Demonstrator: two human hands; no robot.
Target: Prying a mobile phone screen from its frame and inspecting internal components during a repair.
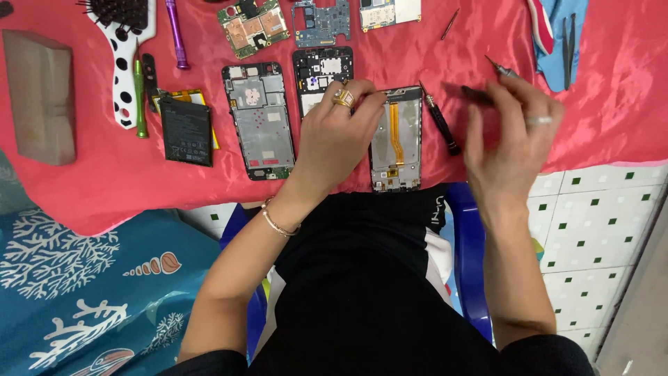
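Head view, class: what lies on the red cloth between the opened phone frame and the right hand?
A black-handled screwdriver lies between the phone frame and the right hand.

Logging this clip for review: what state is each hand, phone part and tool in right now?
left hand: resting on the opened phone frame, steadying it
right hand: blurred, pinching a small screwdriver
second phone frame: stripped, lying flat
battery: removed, lying loose
circuit boards: taken out, laid in a row
black screwdriver: lying idle on the red cloth
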